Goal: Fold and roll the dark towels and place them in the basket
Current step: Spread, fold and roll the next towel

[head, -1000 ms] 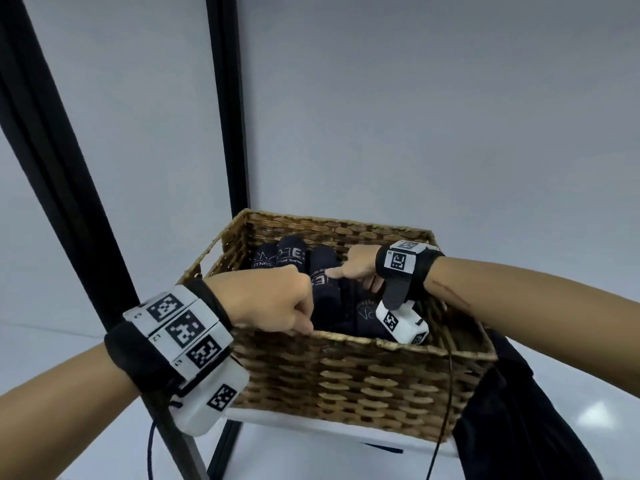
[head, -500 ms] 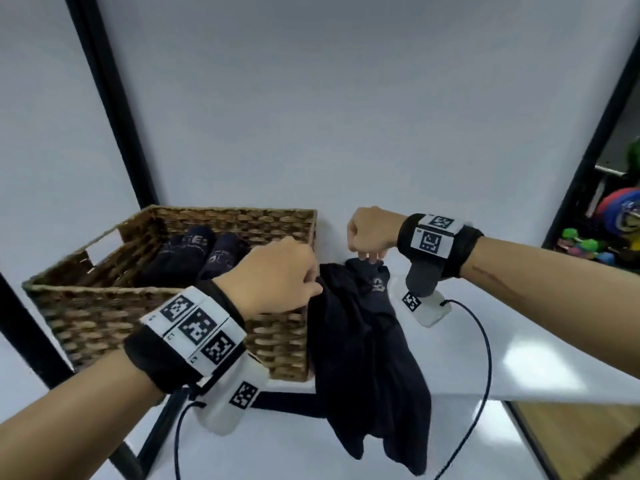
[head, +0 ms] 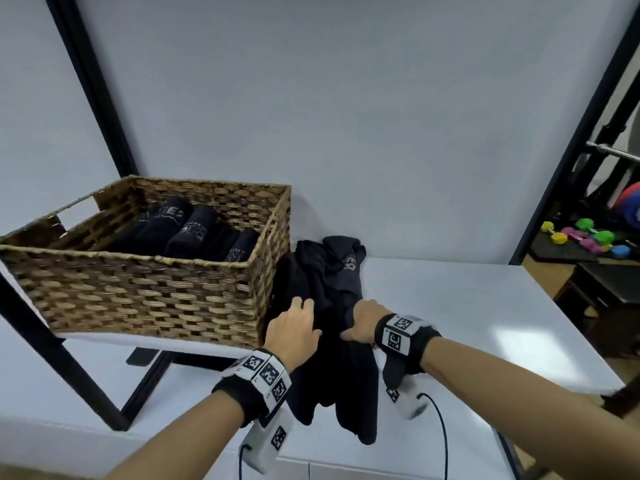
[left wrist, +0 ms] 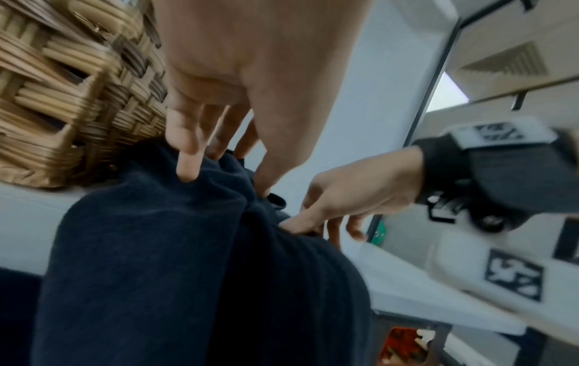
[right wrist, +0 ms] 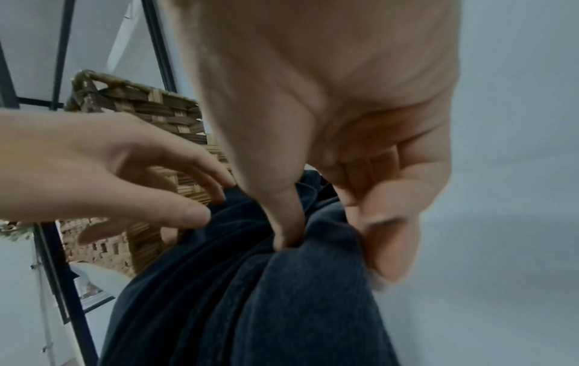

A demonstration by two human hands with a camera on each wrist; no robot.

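Both hands [right wrist: 219, 210] — on dark towel [right wrist: 250, 297]

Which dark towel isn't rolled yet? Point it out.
The loose dark towel draped over the white table's edge, right of the wicker basket; both hands touch it. The others sit rolled inside.

Both hands low, left hand [head: 294, 329] spread, right hand [head: 363, 322] pinching.

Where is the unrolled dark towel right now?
In the head view the unrolled towel lies crumpled on the white table, just right of the wicker basket, hanging over the front edge, with both hands on it.
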